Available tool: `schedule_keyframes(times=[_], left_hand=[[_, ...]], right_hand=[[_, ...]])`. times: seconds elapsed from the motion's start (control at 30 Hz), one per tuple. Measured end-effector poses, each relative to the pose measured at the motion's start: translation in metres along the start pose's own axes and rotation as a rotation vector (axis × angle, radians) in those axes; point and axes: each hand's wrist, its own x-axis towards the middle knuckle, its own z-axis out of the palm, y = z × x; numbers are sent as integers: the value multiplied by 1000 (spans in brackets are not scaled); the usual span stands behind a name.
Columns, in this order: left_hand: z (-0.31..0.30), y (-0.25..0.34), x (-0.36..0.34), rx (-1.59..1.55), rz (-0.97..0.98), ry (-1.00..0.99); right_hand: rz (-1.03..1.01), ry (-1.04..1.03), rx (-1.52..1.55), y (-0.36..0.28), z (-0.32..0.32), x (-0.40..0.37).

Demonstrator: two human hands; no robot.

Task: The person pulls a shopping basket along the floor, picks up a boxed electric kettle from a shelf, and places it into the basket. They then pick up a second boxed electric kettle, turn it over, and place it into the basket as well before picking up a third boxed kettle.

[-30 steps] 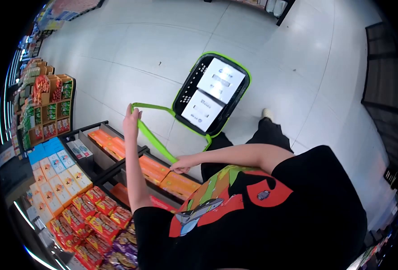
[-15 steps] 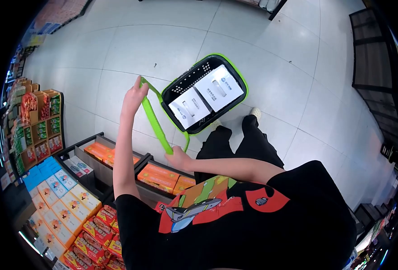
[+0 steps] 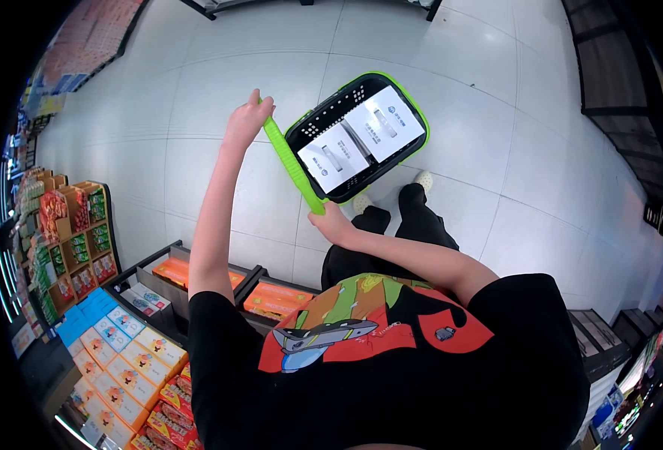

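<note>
A black basket with a bright green rim point(image 3: 415, 105) stands on the floor in front of my feet. Two white boxes lie in it: one point(image 3: 383, 124) at the upper right, the other point(image 3: 333, 158) at the lower left. My left hand point(image 3: 251, 118) is closed on the far end of the green handle point(image 3: 292, 166), which lies along the basket's left side. At the handle's near end, my right hand point(image 3: 332, 222) grips it too.
Orange boxes point(image 3: 276, 299) sit in a dark shelf bin close to my left side. White-and-orange boxes point(image 3: 125, 379) and red packs point(image 3: 172, 421) are stacked at the lower left. A snack rack point(image 3: 82, 247) stands farther left. Dark mesh panels point(image 3: 618, 94) line the right.
Both hands have moved up and to the right in view with the handle, which now lies nearer the basket's left side. The basket appears slightly higher and farther right.
</note>
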Motion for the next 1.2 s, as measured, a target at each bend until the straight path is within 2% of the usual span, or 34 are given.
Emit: schedule_keyframes(times=[0.07, 0.17, 0.27, 0.37, 0.43, 0.53, 0.63, 0.77, 0.87, 0.97, 1.1, 1.2], left_hand=[[6, 0, -5, 1, 24, 18], [14, -3, -2, -51, 31, -36], [26, -8, -1, -47, 51, -77], [35, -17, -4, -68, 89, -6], [40, -33, -7, -62, 106, 5], [47, -61, -12, -72, 104, 20], [54, -79, -34, -85, 114, 57], [55, -88, -63, -28, 58, 67], [51, -91, -115, -53, -2, 151], [54, -97, -163, 157, 91, 347], [87, -127, -224, 26, 351, -32], [159, -127, -259, -60, 479, -336]], right_hand=[[32, 29, -7, -3, 7, -6], [4, 179, -22, -4, 15, -8], [31, 149, 15, 22, 15, 10], [120, 123, 20, 32, 5, 22], [34, 172, -104, 48, 4, 42], [87, 73, -89, -1, 9, 35], [63, 84, -91, 14, 29, 48], [76, 168, -296, 19, 56, 45], [26, 192, -427, 26, 96, 26], [16, 222, -619, 56, 122, 21], [3, 242, -809, 101, 180, 3], [110, 236, -898, 162, 202, 2]])
